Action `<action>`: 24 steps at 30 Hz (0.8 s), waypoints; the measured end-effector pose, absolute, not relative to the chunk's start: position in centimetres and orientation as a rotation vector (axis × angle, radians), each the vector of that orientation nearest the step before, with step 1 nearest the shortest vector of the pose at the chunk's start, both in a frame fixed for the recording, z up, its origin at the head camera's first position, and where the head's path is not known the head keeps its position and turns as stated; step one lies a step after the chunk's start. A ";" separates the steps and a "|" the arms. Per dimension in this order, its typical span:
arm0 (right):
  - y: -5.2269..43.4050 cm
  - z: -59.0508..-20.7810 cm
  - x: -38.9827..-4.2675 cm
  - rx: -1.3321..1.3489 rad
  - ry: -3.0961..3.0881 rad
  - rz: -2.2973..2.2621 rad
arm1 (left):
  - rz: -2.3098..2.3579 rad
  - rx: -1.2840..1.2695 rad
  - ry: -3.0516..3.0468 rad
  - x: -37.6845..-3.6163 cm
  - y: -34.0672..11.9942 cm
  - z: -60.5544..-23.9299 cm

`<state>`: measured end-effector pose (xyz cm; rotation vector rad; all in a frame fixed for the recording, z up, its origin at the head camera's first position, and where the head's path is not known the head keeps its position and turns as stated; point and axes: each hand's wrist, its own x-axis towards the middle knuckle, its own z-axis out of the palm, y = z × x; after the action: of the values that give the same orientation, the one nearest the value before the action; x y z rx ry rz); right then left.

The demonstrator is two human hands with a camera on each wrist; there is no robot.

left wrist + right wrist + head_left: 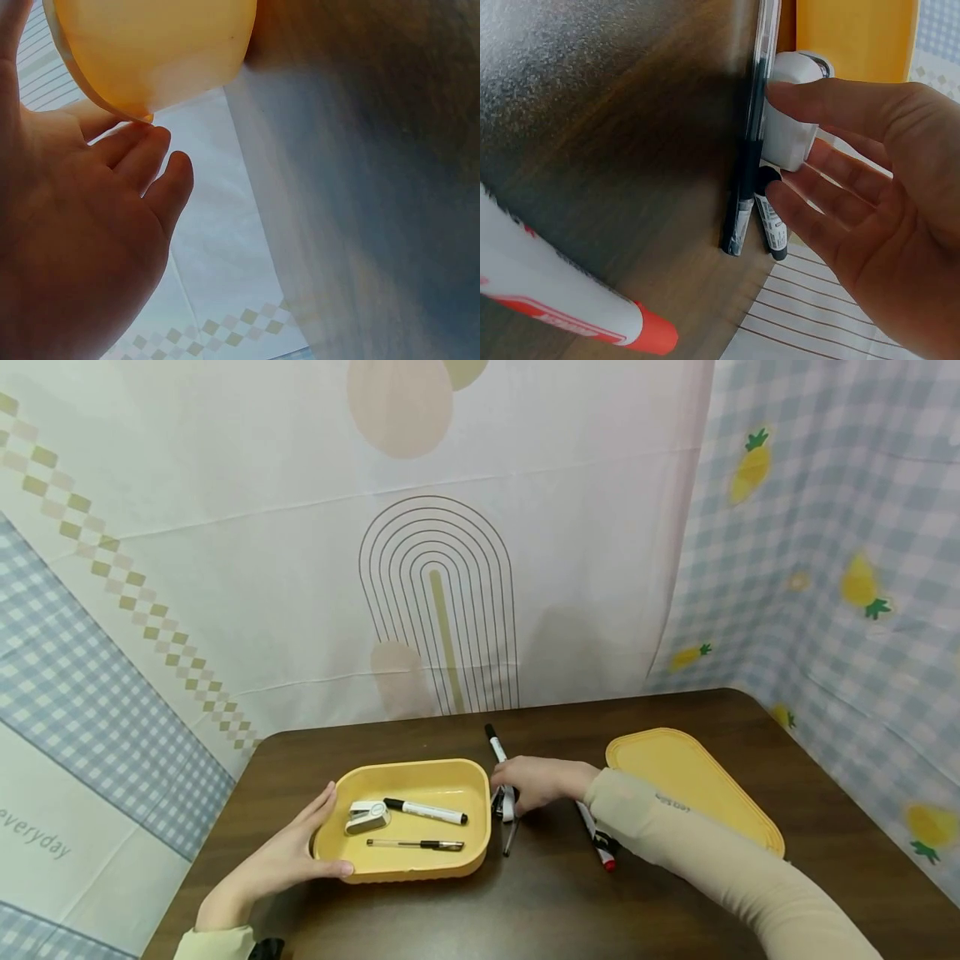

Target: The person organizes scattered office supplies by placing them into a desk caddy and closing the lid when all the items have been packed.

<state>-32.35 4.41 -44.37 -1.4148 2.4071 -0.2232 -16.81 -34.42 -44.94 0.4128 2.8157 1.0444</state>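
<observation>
My left hand holds the left end of a yellow box, thumb at the front and fingers at the back corner. Inside lie a small white and grey stapler, a black-capped marker and a pen. Just right of the box, my right hand has its thumb and fingers around a small white rounded item, which looks like a stapler but is partly hidden. A clear pen with a black grip lies beside it, and another black-capped marker extends behind the hand.
A red-capped marker lies under the right forearm, with a black item beside it, partly covered. The yellow lid rests flat on the right of the brown table. Patterned cloth hangs behind the table.
</observation>
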 end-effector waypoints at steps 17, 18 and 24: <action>4.6 -44.4 -31.7 -1.385 2.404 -0.269 | 1.065 0.406 2.814 -16.8 -34.5 -45.1; 4.7 -44.5 -31.7 -1.389 2.401 -0.277 | 1.063 0.403 2.815 -16.8 -34.5 -45.1; 5.4 -44.6 -31.6 -1.404 2.361 -0.338 | 1.048 0.393 2.820 -16.8 -34.5 -45.1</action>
<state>-31.56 5.44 -44.55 -1.4037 2.3608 -0.3384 -16.79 -34.54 -45.09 0.3925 2.8204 1.0480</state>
